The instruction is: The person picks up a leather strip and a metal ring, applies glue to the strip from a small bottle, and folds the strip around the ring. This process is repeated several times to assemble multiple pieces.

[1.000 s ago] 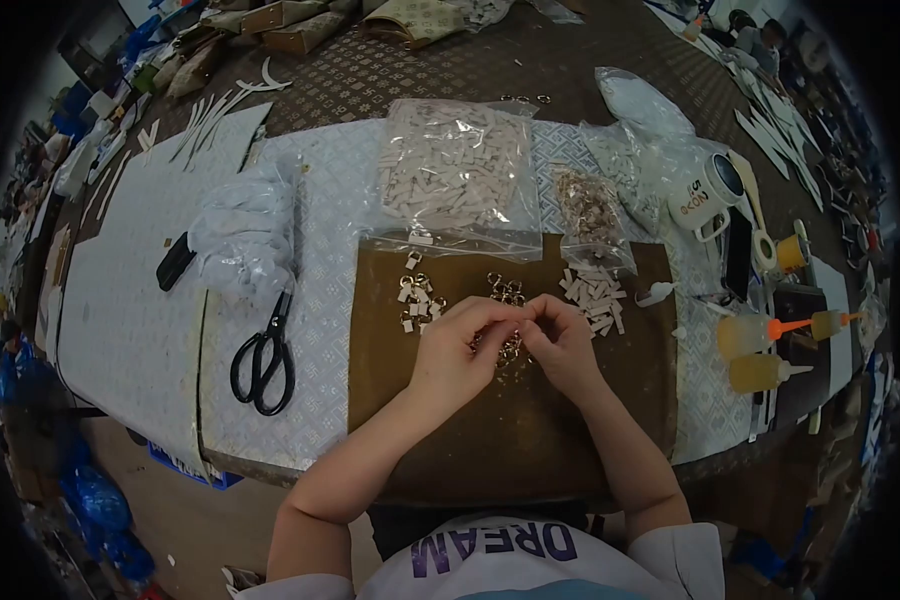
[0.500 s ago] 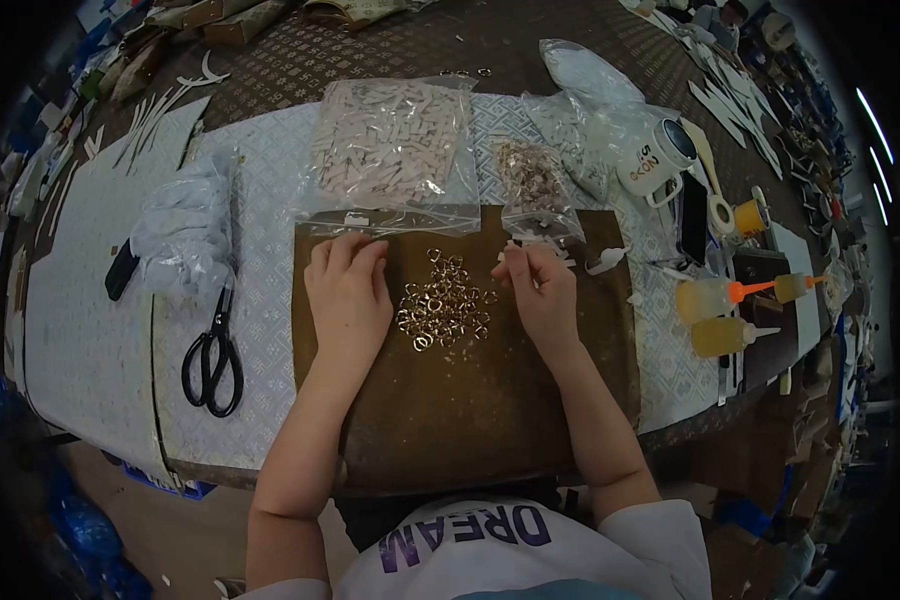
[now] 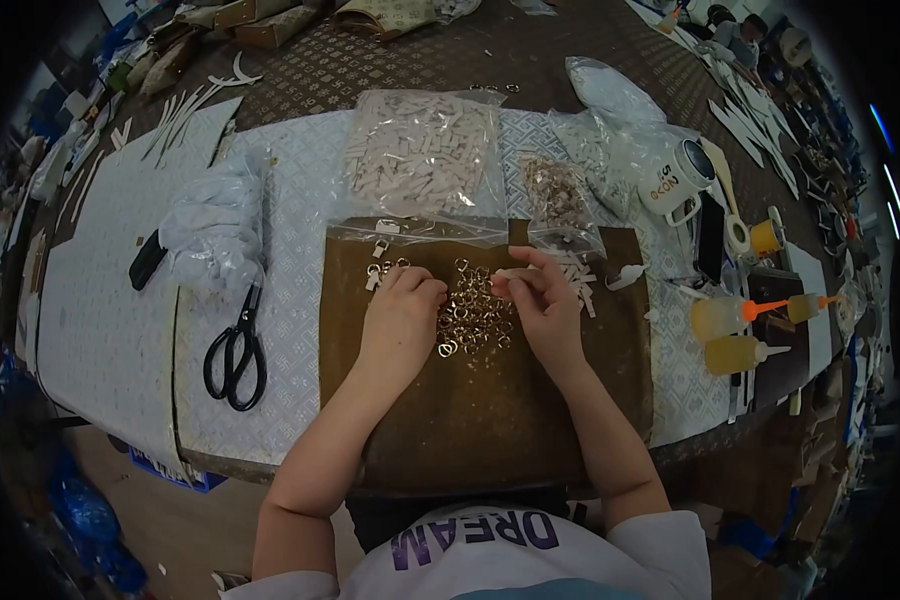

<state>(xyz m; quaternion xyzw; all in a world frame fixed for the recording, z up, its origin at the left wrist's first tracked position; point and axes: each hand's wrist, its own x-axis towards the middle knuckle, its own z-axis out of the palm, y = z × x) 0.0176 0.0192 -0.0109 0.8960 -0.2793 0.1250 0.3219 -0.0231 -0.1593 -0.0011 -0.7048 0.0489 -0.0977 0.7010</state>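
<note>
A pile of gold metal rings point(image 3: 475, 315) lies on the brown work mat point(image 3: 470, 430). At the pile's left edge is my left hand point(image 3: 405, 320), its fingers bent and closed; what they pinch is hidden. My right hand point(image 3: 548, 312) is over the right side of the pile, thumb and fingers pinching a small whitish strip point(image 3: 502, 277). Several more whitish strips point(image 3: 580, 280) lie beyond that hand. Past my left fingers, a few rings with whitish tabs point(image 3: 375, 270) lie on the mat.
Behind the mat lie a large clear bag of pale strips point(image 3: 425, 150) and a smaller bag of brownish pieces point(image 3: 558, 195). Black-handled scissors point(image 3: 235, 360) and a bagged white bundle point(image 3: 210, 225) lie left. Glue bottles point(image 3: 720, 320), a phone point(image 3: 710, 235) and a white jug point(image 3: 675, 180) stand right.
My left hand has moved from the mat's upper left to the ring pile's left edge, uncovering the tabbed rings. My right hand has come closer to the pile. The view has shifted slightly.
</note>
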